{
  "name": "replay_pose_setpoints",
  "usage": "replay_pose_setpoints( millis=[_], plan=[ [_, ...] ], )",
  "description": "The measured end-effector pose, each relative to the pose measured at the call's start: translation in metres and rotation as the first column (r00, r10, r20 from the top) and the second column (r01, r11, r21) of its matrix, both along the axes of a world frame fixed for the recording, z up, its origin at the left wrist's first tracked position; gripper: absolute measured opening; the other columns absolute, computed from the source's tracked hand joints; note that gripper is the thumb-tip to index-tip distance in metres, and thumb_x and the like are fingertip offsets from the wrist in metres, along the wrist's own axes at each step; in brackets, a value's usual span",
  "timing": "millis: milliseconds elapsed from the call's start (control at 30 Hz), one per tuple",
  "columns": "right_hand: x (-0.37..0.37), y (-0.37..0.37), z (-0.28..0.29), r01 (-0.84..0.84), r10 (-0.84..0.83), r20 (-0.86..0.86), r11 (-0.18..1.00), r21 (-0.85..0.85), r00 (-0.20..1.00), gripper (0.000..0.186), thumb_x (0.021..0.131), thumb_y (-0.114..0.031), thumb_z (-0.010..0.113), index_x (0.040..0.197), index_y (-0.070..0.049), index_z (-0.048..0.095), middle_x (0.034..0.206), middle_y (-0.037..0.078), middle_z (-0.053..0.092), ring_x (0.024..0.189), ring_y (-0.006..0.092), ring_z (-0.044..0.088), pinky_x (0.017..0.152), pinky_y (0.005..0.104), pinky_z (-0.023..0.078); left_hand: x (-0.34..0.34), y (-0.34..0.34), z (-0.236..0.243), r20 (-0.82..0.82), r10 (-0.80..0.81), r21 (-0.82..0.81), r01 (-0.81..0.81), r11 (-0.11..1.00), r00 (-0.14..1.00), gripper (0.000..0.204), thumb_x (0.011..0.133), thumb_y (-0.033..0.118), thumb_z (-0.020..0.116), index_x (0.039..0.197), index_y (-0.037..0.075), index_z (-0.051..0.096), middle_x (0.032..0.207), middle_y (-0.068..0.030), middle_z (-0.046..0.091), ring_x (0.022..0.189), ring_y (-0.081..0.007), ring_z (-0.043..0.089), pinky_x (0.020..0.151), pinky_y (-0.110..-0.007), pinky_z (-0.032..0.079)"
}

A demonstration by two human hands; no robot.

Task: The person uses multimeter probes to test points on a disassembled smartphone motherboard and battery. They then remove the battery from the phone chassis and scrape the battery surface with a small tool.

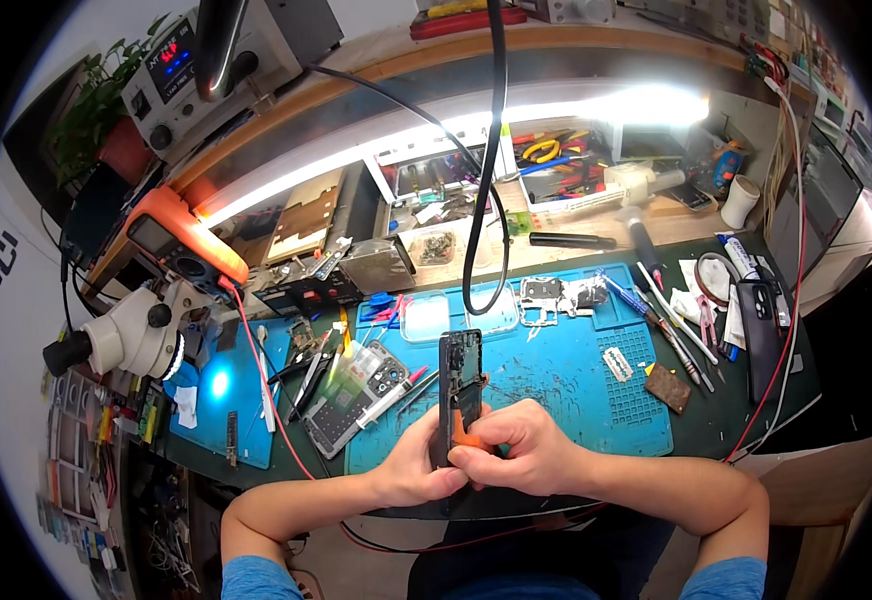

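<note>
One half-closed left hand (414, 466) grips an opened phone (463, 372) over the blue mat's (556, 400) near edge. The right hand (528, 450), tightly curled, pinches an orange piece (462, 431).

Blue silicone repair mat (546, 400) with grid-patterned right side, black smartphone frame (447, 385) and orange piece (463, 432) above it, orange-and-grey multimeter (181, 238) and white-and-black microscope (124, 335) left of it, yellow-handled pliers (540, 151) behind it
</note>
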State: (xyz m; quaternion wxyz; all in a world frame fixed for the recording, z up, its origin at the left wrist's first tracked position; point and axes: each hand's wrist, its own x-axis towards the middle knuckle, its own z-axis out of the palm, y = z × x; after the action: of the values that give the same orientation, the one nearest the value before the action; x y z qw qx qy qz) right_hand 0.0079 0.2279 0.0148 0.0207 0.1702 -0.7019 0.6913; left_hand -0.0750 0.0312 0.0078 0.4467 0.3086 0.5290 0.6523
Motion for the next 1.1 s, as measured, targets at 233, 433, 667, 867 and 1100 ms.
replay_pose_setpoints(
  millis=[233,433,667,867,1100],
  plan=[
    [0.002,-0.002,0.002,-0.005,0.007,0.027,0.999,-0.051,1.0,0.022,0.098,-0.013,0.069,0.08,-0.002,0.074,0.068,0.004,0.072,0.059,0.0092,0.065,0.055,0.0266,0.05,-0.002,-0.002,-0.004,0.018,-0.042,-0.001,0.042,0.999,0.999,0.09,0.085,0.044,0.084,0.148,0.0,0.036,0.122,-0.0107,0.057,0.097,-0.0171,0.066,0.084,-0.032,0.057],
    [-0.005,0.007,0.002,0.016,-0.001,-0.13,0.993,0.114,0.992,0.021,0.096,-0.017,0.072,0.082,-0.001,0.072,0.069,0.006,0.069,0.059,0.0125,0.063,0.055,0.0285,0.049,0.001,0.003,0.008,0.014,0.001,-0.013,-0.001,1.0,1.0,0.081,0.087,0.037,0.081,0.145,0.001,0.038,0.121,-0.0094,0.057,0.1,-0.0174,0.065,0.088,-0.033,0.055],
    [-0.005,0.005,0.023,0.312,-0.226,-0.362,0.929,0.201,0.905,0.027,0.09,-0.022,0.08,0.084,-0.002,0.063,0.071,0.005,0.058,0.058,0.0159,0.059,0.052,0.029,0.046,0.003,0.009,0.014,-0.233,0.088,0.011,-0.088,0.996,0.968,0.065,0.086,0.017,0.077,0.139,0.003,0.042,0.123,-0.0086,0.054,0.11,-0.0173,0.06,0.098,-0.033,0.049],
    [0.0,0.001,0.031,0.494,-0.242,-0.627,0.828,0.265,0.741,0.019,0.084,-0.012,0.081,0.081,-0.005,0.063,0.072,0.006,0.059,0.056,0.0202,0.058,0.049,0.0302,0.044,0.003,0.008,0.011,-0.356,0.137,-0.024,-0.155,0.988,0.925,0.091,0.078,0.008,0.076,0.156,0.001,0.031,0.13,-0.0093,0.048,0.114,-0.0178,0.059,0.101,-0.035,0.05],
    [-0.002,0.005,0.028,0.527,-0.318,-0.57,0.813,0.248,0.758,0.021,0.087,-0.021,0.082,0.086,-0.005,0.068,0.073,0.007,0.062,0.06,0.0196,0.06,0.052,0.0313,0.045,-0.004,0.007,0.003,-0.138,0.114,0.019,-0.113,0.993,0.984,0.065,0.085,0.026,0.084,0.134,0.005,0.046,0.127,-0.0055,0.051,0.112,-0.0132,0.056,0.097,-0.031,0.048]
  ],
)
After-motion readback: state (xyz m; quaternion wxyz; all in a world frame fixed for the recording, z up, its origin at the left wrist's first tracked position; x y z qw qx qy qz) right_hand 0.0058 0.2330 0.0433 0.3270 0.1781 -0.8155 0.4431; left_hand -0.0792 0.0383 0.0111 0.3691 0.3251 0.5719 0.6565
